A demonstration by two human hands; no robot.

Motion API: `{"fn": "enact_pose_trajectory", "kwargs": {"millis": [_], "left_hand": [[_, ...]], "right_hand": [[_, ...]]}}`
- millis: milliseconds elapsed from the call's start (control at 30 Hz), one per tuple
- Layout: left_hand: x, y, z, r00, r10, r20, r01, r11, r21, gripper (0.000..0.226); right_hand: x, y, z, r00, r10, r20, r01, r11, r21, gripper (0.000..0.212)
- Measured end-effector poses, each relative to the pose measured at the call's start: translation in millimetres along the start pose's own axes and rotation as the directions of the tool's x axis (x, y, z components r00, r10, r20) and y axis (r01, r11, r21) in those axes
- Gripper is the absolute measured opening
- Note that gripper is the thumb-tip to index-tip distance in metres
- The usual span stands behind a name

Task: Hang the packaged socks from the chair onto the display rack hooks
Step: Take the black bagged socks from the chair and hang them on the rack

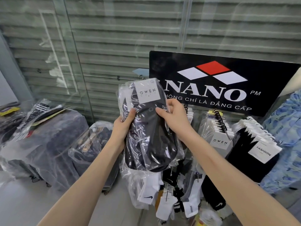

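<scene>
— What's behind all this?

— A ribbed grey shutter behind glass panels (71, 62), and a black NANO sign (218, 84) topping the display rack.

— Where are the socks?

— A stack of packaged dark socks (146, 128) in clear plastic, an OWEN card on top, is held up in front of the sign's left end. The left hand (124, 126) grips the stack's left edge with the thumb on the front; the right hand (172, 116) pinches the top packet near its middle.

— What crowds the rack?

— To the right, a hook (219, 121) is full of OWEN-carded packets, beside a row of black socks tagged FASHION (260, 150). Below hang white and black sport socks (171, 198). On the left stand plastic-wrapped suitcases (53, 144); blue patterned fabric (286, 137) fills the right edge.
</scene>
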State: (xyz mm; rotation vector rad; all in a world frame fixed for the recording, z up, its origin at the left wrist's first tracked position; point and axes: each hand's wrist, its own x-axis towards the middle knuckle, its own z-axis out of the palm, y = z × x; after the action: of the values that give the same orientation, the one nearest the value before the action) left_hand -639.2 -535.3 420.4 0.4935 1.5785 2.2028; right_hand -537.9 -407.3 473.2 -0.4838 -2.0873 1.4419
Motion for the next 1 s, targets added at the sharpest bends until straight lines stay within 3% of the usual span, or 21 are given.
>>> {"fn": "enact_pose_trajectory", "kwargs": {"millis": [200, 367, 533, 667, 800, 1000], "left_hand": [[7, 0, -6, 0.992, 0.026, -0.124, -0.027, 1.0, -0.003, 0.036], [16, 10, -15, 0.963, 0.138, -0.231, -0.126, 0.99, 0.065, 0.046], [22, 16, -18, 0.958, 0.194, -0.212, -0.183, 0.981, 0.071, 0.029], [23, 16, -20, 0.958, 0.199, -0.207, -0.184, 0.979, 0.09, 0.032], [23, 14, -17, 0.972, 0.165, -0.169, -0.161, 0.986, 0.036, 0.029], [23, 10, -10, 0.978, 0.136, -0.155, -0.13, 0.99, 0.052, 0.036]], "right_hand": [[-15, 19, -10, 0.999, 0.019, -0.032, -0.013, 0.986, 0.167, 0.016], [-44, 75, -16, 0.982, 0.121, 0.148, -0.167, 0.917, 0.361, 0.017], [-57, 135, -30, 0.953, 0.237, 0.188, -0.282, 0.921, 0.27, 0.016], [-54, 170, -42, 0.915, 0.403, -0.022, -0.392, 0.899, 0.196, 0.02], [-43, 182, -50, 0.824, 0.49, -0.283, -0.411, 0.862, 0.295, 0.029], [-20, 167, -48, 0.827, 0.45, -0.336, -0.324, 0.871, 0.369, 0.025]]}}
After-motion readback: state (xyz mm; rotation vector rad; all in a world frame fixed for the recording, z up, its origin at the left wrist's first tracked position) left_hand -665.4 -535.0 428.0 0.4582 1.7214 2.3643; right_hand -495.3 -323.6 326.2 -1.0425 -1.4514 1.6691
